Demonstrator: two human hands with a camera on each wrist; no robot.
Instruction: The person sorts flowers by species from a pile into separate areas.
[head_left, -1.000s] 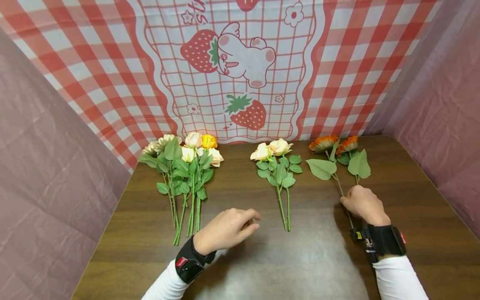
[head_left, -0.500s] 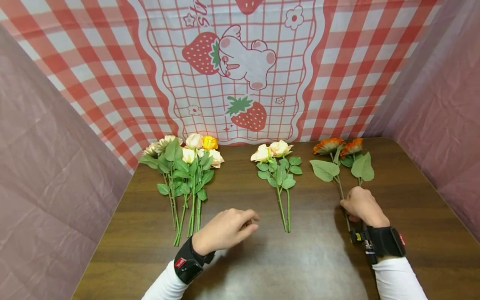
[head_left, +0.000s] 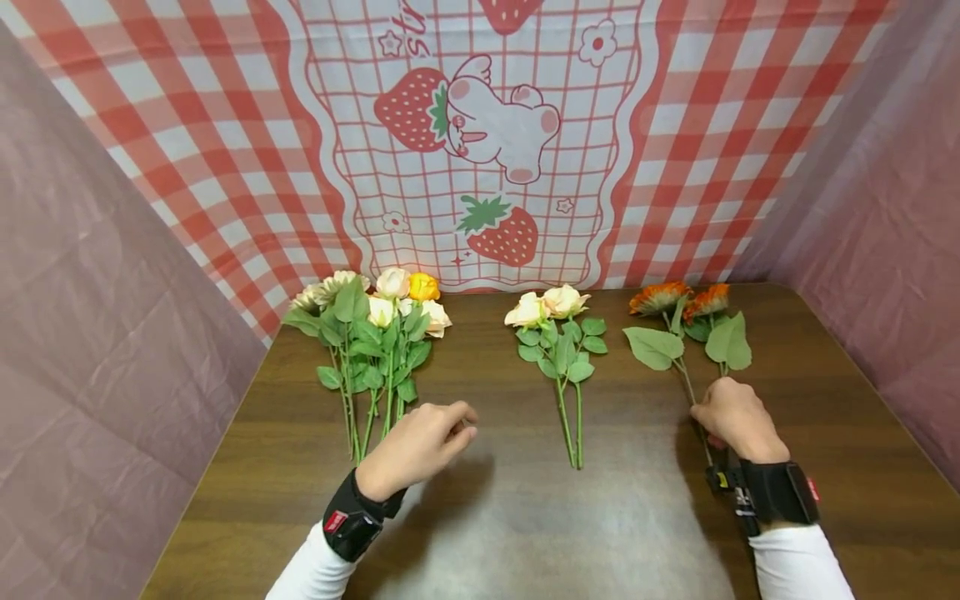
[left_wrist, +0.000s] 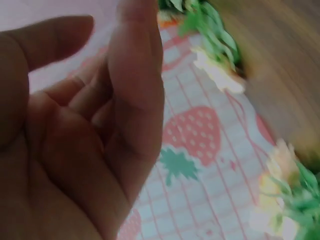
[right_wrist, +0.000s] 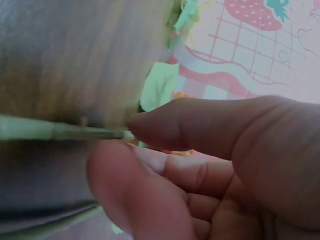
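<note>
In the head view two orange flowers [head_left: 658, 297] with broad green leaves lie at the right of the brown table [head_left: 517, 517]. My right hand [head_left: 738, 417] is over their stems and pinches the stem of the left one between thumb and index finger. That green stem [right_wrist: 55, 131] runs to the fingertips in the right wrist view; a second stem [right_wrist: 50, 227] passes below. My left hand [head_left: 416, 446] hovers left of centre, fingers loosely bent, holding nothing. It covers the lower stems of the left flower bunch [head_left: 367, 333]. The left palm [left_wrist: 65, 165] shows bare in the left wrist view.
Two cream roses [head_left: 528, 310] lie side by side mid-table. The left bunch mixes pale flowers with one orange-yellow bloom [head_left: 423, 287]. Behind the table hangs a red-and-white checked cloth [head_left: 697, 125]; pinkish drapes [head_left: 892, 225] flank both sides.
My left hand has moved left, away from the cream roses and over the left bunch's stem ends. My right hand stays at the orange flowers, which have shifted slightly. The head view has tilted a little.
</note>
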